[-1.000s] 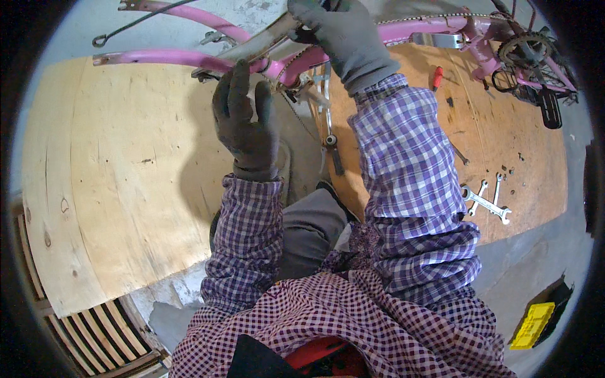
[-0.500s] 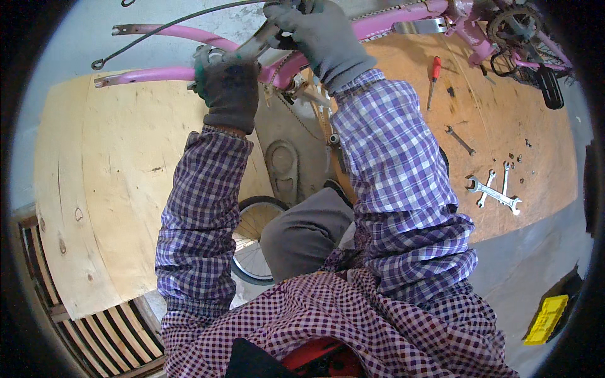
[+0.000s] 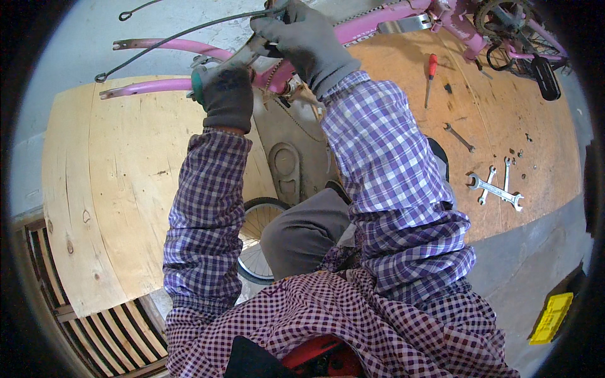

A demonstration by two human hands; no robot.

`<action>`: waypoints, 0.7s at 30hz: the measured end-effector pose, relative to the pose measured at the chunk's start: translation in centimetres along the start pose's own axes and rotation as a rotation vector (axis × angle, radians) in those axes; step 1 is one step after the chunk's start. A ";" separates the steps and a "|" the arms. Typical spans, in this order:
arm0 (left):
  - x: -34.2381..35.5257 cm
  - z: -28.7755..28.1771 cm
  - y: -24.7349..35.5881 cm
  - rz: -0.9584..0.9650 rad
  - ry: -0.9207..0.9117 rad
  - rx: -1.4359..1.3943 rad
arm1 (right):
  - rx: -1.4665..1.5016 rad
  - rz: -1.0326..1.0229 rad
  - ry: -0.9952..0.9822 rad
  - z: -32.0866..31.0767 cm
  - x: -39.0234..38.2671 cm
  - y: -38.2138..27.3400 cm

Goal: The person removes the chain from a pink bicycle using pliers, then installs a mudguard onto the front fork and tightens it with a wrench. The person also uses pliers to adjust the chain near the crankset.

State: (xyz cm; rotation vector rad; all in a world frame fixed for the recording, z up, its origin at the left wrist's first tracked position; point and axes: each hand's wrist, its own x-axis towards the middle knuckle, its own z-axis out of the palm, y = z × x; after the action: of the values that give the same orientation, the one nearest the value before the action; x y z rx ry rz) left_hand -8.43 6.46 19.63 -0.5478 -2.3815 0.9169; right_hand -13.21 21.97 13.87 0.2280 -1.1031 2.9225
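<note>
My gray-gloved left hand (image 3: 224,94) is closed on the lower end of a worn metal strip (image 3: 247,51), close against the pink bicycle frame (image 3: 406,12). My right hand (image 3: 299,41), also gloved, grips the strip's upper end. A thin dark rod (image 3: 176,34) with a looped end arches out leftward from near my right hand, above two pink fork-like tubes (image 3: 145,85). A chain (image 3: 296,123) dangles below the frame. The exact contact points under my fingers are hidden.
Plywood boards (image 3: 107,189) lie either side. On the right one are a screwdriver (image 3: 432,69), several wrenches (image 3: 495,189) and small parts. The crank and pedal (image 3: 545,79) sit top right. A wheel (image 3: 258,264) is below, a slatted wooden piece (image 3: 110,340) bottom left, a yellow case (image 3: 551,315) lower right.
My left hand has risen and closed on the metal strip from an open position. My right hand has shifted left in view, and the looped rod now arches lower.
</note>
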 end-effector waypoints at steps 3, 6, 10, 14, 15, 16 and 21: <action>-0.1 0.3 -0.2 -0.003 -0.024 -0.030 | 0.058 0.023 -0.058 -0.1 -0.4 -0.4; -0.2 0.3 -0.4 -0.002 -0.015 -0.014 | -0.168 -0.057 -0.023 -1.0 -1.0 -1.0; -0.3 0.1 -0.6 0.019 -0.024 -0.017 | -0.344 0.001 -0.068 -1.5 -1.1 -1.5; -0.5 0.2 -0.7 0.026 0.028 -0.062 | -0.332 0.013 -0.055 -1.8 -1.2 -1.5; -0.5 0.5 -0.7 0.018 0.054 -0.093 | -0.339 0.030 -0.049 -1.9 -1.2 -1.4; -0.6 0.8 -0.8 -0.002 0.007 -0.137 | -0.345 0.047 -0.043 -2.0 -1.2 -1.4; -2.0 3.9 -2.0 0.041 0.002 -0.022 | -0.256 0.072 -0.087 -2.2 -2.0 -1.4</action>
State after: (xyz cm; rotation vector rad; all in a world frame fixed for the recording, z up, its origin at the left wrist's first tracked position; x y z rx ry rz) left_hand -9.55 2.12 17.95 -0.6073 -2.3890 0.9082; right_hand -11.47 24.56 12.89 0.3184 -1.5120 2.8146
